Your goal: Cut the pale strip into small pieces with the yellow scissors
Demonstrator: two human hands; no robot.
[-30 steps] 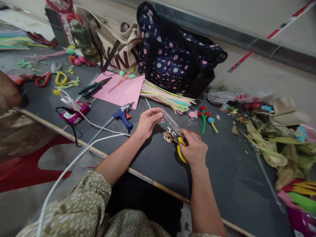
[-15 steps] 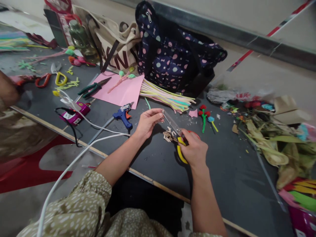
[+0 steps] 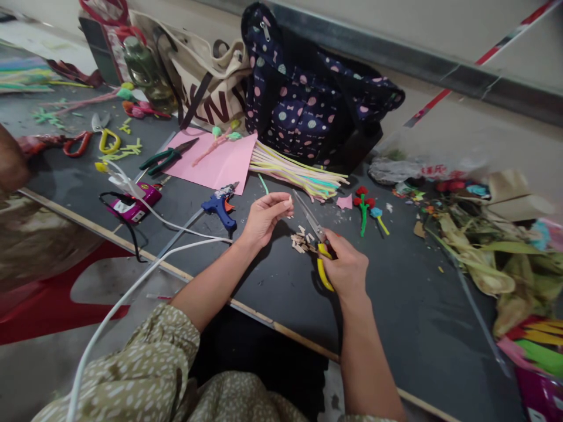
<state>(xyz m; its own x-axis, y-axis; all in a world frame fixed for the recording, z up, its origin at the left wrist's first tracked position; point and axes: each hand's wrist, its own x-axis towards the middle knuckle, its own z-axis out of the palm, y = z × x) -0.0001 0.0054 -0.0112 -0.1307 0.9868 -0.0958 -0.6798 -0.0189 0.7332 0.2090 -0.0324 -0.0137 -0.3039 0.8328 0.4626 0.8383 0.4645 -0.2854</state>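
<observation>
Your right hand (image 3: 347,268) has the yellow-handled scissors (image 3: 317,243) closed up now: half a second back the blades crossed at your left fingertips with the red loop showing by your knuckles, now the blades are together, tips swung up and away from the left hand (image 3: 263,218), red loop hidden under your fingers. Reads like a snip just finished and the tool pulled clear. Left hand barely moved, pinched narrow on a small pale bit (image 3: 288,205) at the fingertips; too tiny to say what it is, likely the same stuff as the cut pieces (image 3: 301,241) heaped on the counter (image 3: 396,305) between your hands, just left of the scissor pivot. So the stock is nearly used up or trimmed to length; my guess only. Hard to make out: whether a fresh offcut dropped into the heap, and whether the blades are fully shut or a hair apart. The right thumb covers most of the handles. The blue glue gun (image 3: 220,205) lies near your left wrist, its cord running off toward the counter edge. The pipe-cleaner bundle (image 3: 299,170) sits beyond your hands against the spotted bag (image 3: 308,99). The small red flower (image 3: 363,205) is off to the right, apart from the scissors. Another person's arm (image 3: 13,167) is cut off at the left edge; the hand is not visible.
</observation>
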